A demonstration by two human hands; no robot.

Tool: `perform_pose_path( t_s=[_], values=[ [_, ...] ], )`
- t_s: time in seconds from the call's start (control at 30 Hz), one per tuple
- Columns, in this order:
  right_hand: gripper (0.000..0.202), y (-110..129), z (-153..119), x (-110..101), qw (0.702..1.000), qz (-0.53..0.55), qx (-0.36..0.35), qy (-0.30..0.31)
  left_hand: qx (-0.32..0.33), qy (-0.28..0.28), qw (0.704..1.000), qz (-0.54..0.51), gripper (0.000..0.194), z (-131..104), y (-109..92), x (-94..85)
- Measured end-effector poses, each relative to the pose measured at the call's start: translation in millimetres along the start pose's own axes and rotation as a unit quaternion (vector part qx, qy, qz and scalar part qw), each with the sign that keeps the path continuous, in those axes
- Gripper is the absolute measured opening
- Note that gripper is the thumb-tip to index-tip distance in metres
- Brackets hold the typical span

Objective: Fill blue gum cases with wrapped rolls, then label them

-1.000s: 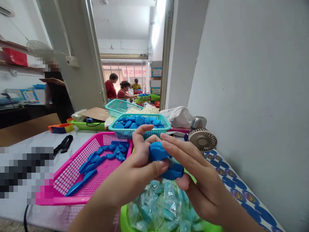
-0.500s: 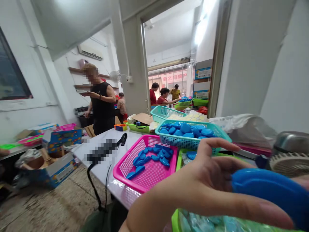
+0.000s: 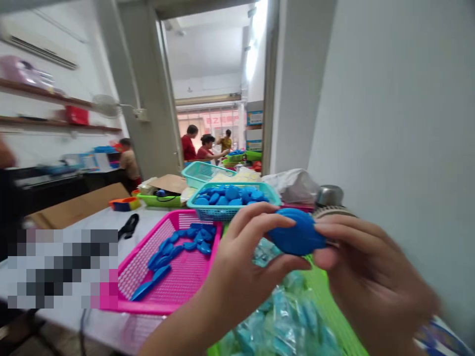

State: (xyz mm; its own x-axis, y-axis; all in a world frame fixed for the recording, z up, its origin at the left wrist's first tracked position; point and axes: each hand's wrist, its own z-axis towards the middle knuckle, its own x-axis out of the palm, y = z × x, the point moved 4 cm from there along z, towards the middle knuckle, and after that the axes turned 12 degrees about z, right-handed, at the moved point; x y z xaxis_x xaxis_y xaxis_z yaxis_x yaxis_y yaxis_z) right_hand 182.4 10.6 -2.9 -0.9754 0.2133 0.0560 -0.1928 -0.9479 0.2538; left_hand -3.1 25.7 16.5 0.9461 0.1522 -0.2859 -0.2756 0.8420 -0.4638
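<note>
A rounded blue plastic piece [image 3: 297,231] is held up between both hands at centre right. My left hand [image 3: 248,247] grips its left side between thumb and fingers. On its right edge, the thumb and fingers of my right hand [image 3: 365,267] are closed. Below the hands lie several clear bags with pale teal contents [image 3: 282,316] in a green basket [image 3: 326,306]. To the left, a pink basket [image 3: 181,287] holds several blue pieces [image 3: 202,242]. Behind it, a teal basket [image 3: 211,212] is filled with more rounded blue pieces [image 3: 233,193].
Behind stand another teal basket [image 3: 202,173], a green tray [image 3: 159,200] with cardboard, and an orange and blue object [image 3: 124,203]. A white plastic bag [image 3: 293,185] and a metal container [image 3: 329,195] are at the right. People sit beyond the doorway; another stands at the far left.
The view has turned right. The blue piece and my left hand now appear farther left and farther from the camera, and my right hand has come largely into view.
</note>
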Motion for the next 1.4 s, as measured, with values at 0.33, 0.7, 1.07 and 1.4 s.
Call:
perform_pose_path(
  t_s=[0.33, 0.7, 1.07, 1.4],
  values=[
    [0.031, -4, 15, 19, 0.98, 0.12, 0.137, 0.074, -0.165, 0.101, 0.981, 0.029, 0.041, 2, 9, -6.0],
    [0.012, 1, 26, 11, 0.948, 0.027, 0.15, 0.281, -0.209, 0.308, 0.92, 0.121, 0.032, -7, 1, -4.1],
    [0.039, -41, -20, 47, 0.771, -0.154, 0.286, 0.548, -0.261, 0.254, 0.797, 0.481, 0.054, 80, 118, -92.0],
    [0.13, -97, -90, 72, 0.576, -0.273, 0.408, 0.654, -0.386, 0.446, 0.607, 0.533, 0.035, -54, 196, -131.0]
  ],
)
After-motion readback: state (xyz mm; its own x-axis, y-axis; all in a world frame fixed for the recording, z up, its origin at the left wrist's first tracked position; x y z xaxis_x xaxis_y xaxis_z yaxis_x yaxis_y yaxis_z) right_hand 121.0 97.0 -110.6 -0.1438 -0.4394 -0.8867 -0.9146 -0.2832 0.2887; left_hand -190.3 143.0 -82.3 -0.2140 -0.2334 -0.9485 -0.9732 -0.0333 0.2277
